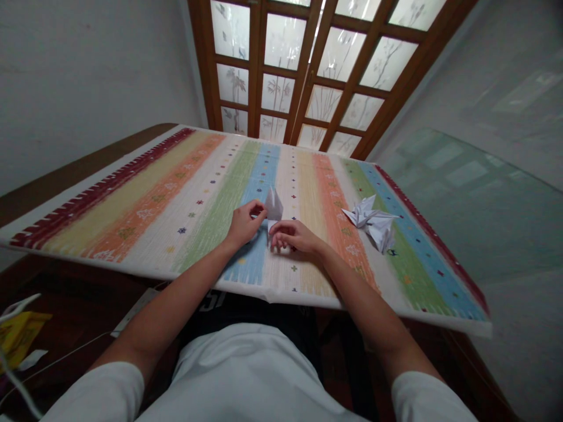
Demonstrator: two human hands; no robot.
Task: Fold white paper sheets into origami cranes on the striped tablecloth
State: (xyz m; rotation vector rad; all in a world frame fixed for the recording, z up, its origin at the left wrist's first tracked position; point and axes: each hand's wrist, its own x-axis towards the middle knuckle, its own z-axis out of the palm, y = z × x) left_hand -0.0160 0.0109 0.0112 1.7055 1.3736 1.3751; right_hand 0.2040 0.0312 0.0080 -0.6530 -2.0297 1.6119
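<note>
A small white folded paper piece (274, 206) stands on the striped mat (176, 193) in front of me. My left hand (244, 223) pinches the paper's left edge, fingers closed on it. My right hand (291, 235) presses down on the lower part of the same paper, fingers curled over it. Part of the paper is hidden under my right fingers.
Two finished white paper cranes (373, 223) lie on the mat to the right. The mat covers a dark wooden table (65, 176). A wooden door with frosted glass panes (308, 70) stands behind. A yellow packet (20, 334) and a white cable (65, 357) lie at lower left.
</note>
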